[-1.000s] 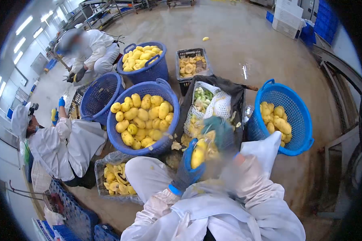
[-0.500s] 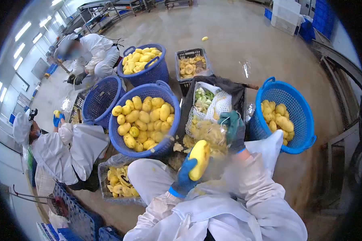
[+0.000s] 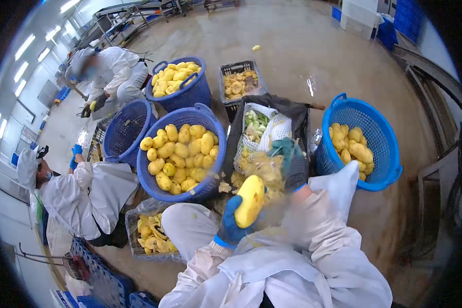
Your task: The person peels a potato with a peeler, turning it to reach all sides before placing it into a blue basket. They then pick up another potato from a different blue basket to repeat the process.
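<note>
My left hand (image 3: 231, 226), in a blue glove, is closed around a large peeled yellow potato (image 3: 250, 201), tilted upright above my lap. A dark spot shows near its top. My right hand (image 3: 293, 167), in a green and grey glove, is raised just beyond the potato, its fingers curled; what they hold is blurred and cannot be made out. Under it lies a heap of wet peelings (image 3: 264, 168) in a crate lined with black plastic (image 3: 234, 134). White foam netting (image 3: 278, 128) and green scraps (image 3: 255, 124) lie at its far end.
A blue-violet basket of potatoes (image 3: 147, 173) stands at left, a bright blue basket (image 3: 384, 154) with potatoes at right. Behind are another full basket (image 3: 196, 92), an empty one (image 3: 119, 154) and a scrap crate (image 3: 241, 67). Two co-workers (image 3: 72, 205) sit at left.
My right hand has shifted slightly away from me and left. The potato in my left hand has moved a little left and down. The view has shifted slightly.
</note>
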Tool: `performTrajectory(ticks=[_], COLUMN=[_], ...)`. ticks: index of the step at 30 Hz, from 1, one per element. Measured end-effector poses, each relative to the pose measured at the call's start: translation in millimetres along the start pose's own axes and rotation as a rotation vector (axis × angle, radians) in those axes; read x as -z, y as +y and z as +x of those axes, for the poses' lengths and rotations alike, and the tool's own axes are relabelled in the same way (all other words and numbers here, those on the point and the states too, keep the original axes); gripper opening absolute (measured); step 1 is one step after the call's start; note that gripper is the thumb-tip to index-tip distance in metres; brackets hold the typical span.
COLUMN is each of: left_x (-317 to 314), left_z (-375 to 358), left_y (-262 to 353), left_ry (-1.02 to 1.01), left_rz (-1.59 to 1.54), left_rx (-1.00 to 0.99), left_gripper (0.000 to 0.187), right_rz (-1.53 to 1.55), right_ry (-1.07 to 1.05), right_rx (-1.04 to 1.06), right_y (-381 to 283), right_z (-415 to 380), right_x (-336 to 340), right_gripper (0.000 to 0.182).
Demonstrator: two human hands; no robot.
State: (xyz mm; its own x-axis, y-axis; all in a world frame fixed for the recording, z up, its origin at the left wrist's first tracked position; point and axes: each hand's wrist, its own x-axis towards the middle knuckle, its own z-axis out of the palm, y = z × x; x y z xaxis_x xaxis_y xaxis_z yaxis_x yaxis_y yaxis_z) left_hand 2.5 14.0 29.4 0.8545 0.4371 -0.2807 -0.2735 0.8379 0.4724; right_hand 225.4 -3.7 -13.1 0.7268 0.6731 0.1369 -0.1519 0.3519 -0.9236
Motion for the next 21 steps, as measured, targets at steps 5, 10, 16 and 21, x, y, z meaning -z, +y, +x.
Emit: performTrajectory(ticks=[5,10,16,21], left_x=[6,-10,-9,-2], left_z=[2,0,8,6], left_y=[-5,4,-6,-6], left_ry=[0.009,0.031,-0.025,0.032], left_rz=[0.025,0.060,-0.013,-0.139], left_rx=[0.017,-0.037,-0.052,-0.063], left_gripper=[0.063,0.063,0.062,0.058], right_rz=[-0.208,0.128,-0.128,-0.003], right_ry=[-0.102,0.093,-0.056,-0.007], right_rx=[0.268,0.013,0.099,0.095], right_y=[-3,14,-15,-6], right_z=[-12,19,-28,-22], right_x=[-18,23,-34,-28], right_gripper=[0.039,0.032,0.031,0.031])
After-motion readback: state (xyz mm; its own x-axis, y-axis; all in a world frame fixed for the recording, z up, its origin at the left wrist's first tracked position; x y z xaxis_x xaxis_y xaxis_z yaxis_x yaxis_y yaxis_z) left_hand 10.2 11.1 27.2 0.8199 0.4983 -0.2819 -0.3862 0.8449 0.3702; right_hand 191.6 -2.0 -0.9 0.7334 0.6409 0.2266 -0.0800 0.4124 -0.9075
